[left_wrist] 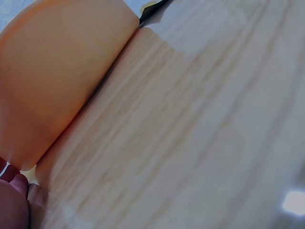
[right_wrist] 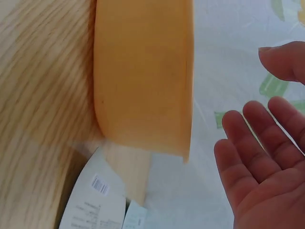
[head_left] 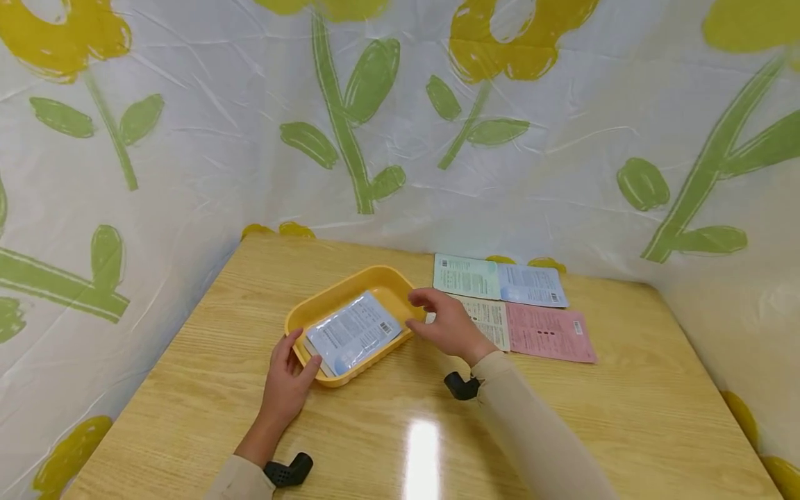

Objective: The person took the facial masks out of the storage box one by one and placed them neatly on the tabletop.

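A yellow plastic basin (head_left: pixel 350 281) sits at a slant on the table, its plain outer wall (right_wrist: pixel 143 71) large in the right wrist view. Inside it lies a flat light-blue printed packet (head_left: pixel 355 332), with a pale edge showing beneath. My left hand (head_left: pixel 289 385) holds the basin's near-left corner, thumb at the front rim and fingers at the left end. In the left wrist view only some fingertips show, by the basin's corner. Beside the basin's right end hovers my right hand (head_left: pixel 451 325), holding nothing. Its fingers are relaxed and apart from the wall in the right wrist view.
Right of the basin lie more flat packets: green (head_left: pixel 465 276), blue (head_left: pixel 532 285), cream (head_left: pixel 490 321) and pink (head_left: pixel 550 332). The cream one is partly behind my right hand. A flower-printed sheet (head_left: pixel 250 139) hangs around the wooden table (head_left: pixel 387 403).
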The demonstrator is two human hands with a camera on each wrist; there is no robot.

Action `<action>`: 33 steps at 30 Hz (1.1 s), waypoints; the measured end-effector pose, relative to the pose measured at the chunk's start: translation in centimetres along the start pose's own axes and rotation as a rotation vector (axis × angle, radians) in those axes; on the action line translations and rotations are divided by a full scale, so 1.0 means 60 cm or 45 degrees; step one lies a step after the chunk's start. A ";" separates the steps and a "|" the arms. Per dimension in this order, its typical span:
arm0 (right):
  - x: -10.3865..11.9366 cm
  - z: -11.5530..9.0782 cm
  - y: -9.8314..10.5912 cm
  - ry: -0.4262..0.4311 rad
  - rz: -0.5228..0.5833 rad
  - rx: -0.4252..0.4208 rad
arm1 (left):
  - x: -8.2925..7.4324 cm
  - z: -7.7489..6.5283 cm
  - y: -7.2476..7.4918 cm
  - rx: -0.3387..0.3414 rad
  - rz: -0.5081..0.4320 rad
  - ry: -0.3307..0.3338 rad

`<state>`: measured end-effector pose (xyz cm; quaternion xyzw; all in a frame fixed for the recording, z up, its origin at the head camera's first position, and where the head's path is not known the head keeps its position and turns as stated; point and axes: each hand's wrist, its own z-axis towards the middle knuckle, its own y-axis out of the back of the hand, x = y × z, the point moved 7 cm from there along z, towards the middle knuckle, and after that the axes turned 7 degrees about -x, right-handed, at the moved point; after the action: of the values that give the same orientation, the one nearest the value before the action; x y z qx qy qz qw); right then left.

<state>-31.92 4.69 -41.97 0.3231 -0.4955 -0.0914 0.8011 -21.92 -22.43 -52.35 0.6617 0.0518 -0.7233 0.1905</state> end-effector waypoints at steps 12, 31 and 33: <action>-0.002 0.047 -0.046 -0.019 -0.213 0.228 | -0.006 0.000 0.000 0.004 -0.033 -0.001; -0.019 0.083 -0.099 -0.137 -0.413 0.477 | 0.001 0.002 0.000 -0.002 -0.071 -0.013; -0.022 0.083 -0.104 -0.155 -0.424 0.500 | 0.002 0.002 0.001 -0.004 -0.061 -0.006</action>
<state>-35.74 -1.68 -45.25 0.5434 -0.4911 -0.1434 0.6656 -22.01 -22.54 -52.47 0.6582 0.0681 -0.7292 0.1743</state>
